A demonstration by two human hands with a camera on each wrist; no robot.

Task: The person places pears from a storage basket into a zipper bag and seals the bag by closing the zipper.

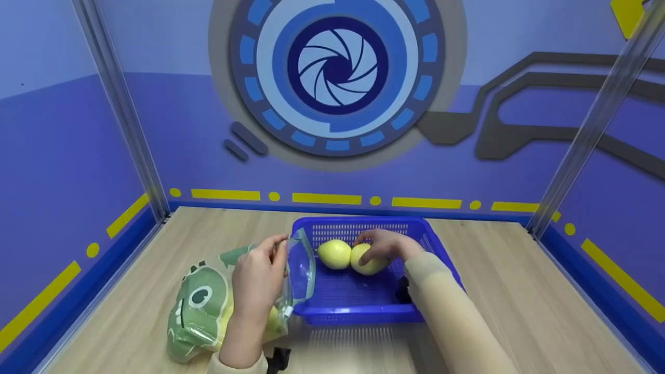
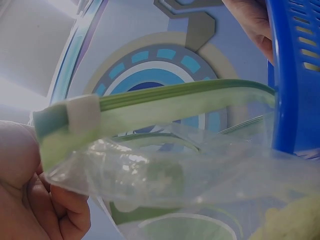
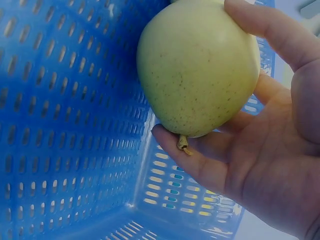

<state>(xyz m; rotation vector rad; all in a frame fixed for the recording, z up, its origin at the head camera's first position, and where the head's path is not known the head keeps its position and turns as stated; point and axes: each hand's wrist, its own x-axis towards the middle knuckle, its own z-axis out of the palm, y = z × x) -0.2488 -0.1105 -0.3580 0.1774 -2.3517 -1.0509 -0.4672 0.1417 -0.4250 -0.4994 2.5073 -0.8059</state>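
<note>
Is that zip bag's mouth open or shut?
The zip bag is open: the left wrist view shows its green edges standing apart, and in the head view they gape towards the basket.

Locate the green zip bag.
In the head view, the green zip bag is on the table at left, its mouth held by the left hand at the left edge of the blue basket.

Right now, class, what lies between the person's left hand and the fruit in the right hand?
In the head view, the bag's mouth, then another yellow-green fruit inside the blue basket, lie between them.
</note>
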